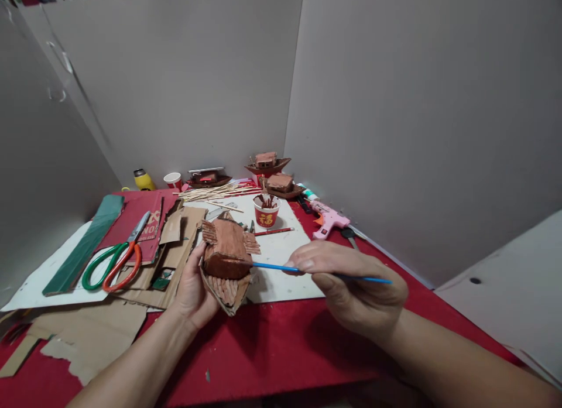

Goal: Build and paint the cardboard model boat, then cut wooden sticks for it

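Grey partition walls (211,74) on 3 sides of a red-covered table (272,355), crowded with craft clutter. Cradles, in the left hand (193,291), a small brown-painted cardboard model boat (226,257) with a ribbed cabin roof, lifted just above the table's near middle; fingers curled under the hull, thumb pressed against its left side. Pinches, in the right hand (351,285), a thin blue-handled paintbrush (272,267) between thumb and fingertips, tip touching the cabin's right edge.

Seems well along with the painting: roof, cabin walls and hull planks brown all over; probably only edges and touch-ups on the right side left, with the far side hidden.

Behind the model, on a white paper sheet (290,256), a red paper cup (266,215) with brown-stained sticks inside. Farther back, 3 similar brown boats (267,161) and a loose pile of bamboo skewers (215,192). To the right, a pink glue gun (330,220); to the left, green-and-orange-handled scissors (112,266) on torn brown cardboard scraps (88,335).
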`<state>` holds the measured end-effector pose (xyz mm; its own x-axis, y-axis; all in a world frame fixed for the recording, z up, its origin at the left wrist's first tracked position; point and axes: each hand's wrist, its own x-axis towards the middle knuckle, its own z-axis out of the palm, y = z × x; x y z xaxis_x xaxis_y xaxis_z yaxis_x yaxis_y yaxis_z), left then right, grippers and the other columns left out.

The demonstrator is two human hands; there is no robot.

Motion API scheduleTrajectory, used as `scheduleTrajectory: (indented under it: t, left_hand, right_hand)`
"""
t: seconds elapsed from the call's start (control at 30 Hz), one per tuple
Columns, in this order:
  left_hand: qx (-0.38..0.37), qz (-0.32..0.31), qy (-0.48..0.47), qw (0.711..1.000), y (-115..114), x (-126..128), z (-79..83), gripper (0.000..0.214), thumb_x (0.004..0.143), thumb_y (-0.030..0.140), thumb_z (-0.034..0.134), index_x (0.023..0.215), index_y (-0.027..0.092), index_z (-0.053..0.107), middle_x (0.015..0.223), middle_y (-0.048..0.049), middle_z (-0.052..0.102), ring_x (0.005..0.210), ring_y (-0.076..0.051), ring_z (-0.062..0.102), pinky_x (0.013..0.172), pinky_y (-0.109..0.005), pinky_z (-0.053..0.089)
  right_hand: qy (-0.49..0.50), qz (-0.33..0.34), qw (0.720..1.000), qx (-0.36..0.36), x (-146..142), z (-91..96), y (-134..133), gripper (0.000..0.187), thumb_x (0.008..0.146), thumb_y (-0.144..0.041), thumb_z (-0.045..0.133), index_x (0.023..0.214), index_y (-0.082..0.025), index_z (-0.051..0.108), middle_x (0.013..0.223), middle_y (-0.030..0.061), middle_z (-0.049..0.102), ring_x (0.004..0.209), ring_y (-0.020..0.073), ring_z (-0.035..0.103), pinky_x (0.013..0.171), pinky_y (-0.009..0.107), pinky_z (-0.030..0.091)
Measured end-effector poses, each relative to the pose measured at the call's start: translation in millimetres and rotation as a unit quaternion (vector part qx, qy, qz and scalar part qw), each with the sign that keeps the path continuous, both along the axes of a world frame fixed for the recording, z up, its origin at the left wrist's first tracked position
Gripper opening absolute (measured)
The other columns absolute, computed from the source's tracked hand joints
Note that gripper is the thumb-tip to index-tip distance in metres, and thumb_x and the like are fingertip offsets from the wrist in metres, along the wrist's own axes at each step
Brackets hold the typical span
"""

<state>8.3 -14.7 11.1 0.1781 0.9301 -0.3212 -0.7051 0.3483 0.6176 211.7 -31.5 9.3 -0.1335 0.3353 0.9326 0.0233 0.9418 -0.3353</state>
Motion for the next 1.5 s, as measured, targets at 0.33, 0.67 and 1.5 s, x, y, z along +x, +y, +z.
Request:
scheduleTrajectory:
  t: [0.33, 0.67, 1.5]
  left_hand:
    - [-0.023, -0.003, 0.042, 0.999, -2.3, -0.3, 6.2, 0.038, 0.092, 0.037, 0.041, 0.098, 0.012, 0.069, 0.063, -0.0097, 0.073, 0.048, -0.023, 0.067, 0.04, -0.031, 0.053]
    - [-0.011, 0.006, -0.007, 1.0, -2.2, -3.4, 7.7, 0.033, 0.092, 0.032, 0.042, 0.094, 0.012, 0.068, 0.073, -0.0114, 0.075, 0.063, -0.023, 0.071, 0.055, -0.036, 0.059]
    - [-0.021, -0.017, 0.029, 0.999, -2.6, 0.7, 6.3, 0.038, 0.093, 0.034, 0.041, 0.103, 0.009, 0.068, 0.064, -0.0095, 0.073, 0.05, -0.022, 0.067, 0.047, -0.032, 0.055]
  right_hand:
    - [0.021, 0.01, 1.0, -0.015, 2.0, -3.4, 0.5, 0.033, 0.084, 0.0, 0.055, 0.109, -0.019, 0.067, 0.085, 0.0062, 0.069, 0.079, 0.0198, 0.067, 0.069, 0.037, 0.056]
    - [0.051, 0.021, 0.998, -0.027, 0.9, -5.0, 4.0, 0.03, 0.087, -0.001, 0.052, 0.107, -0.018, 0.067, 0.086, 0.0058, 0.067, 0.077, 0.0188, 0.066, 0.067, 0.036, 0.055]
    - [0.03, 0.033, 0.997, -0.062, -2.7, -5.0, 2.6, 0.029, 0.087, -0.005, 0.054, 0.108, -0.022, 0.067, 0.085, 0.0047, 0.07, 0.076, 0.0181, 0.068, 0.066, 0.034, 0.057]
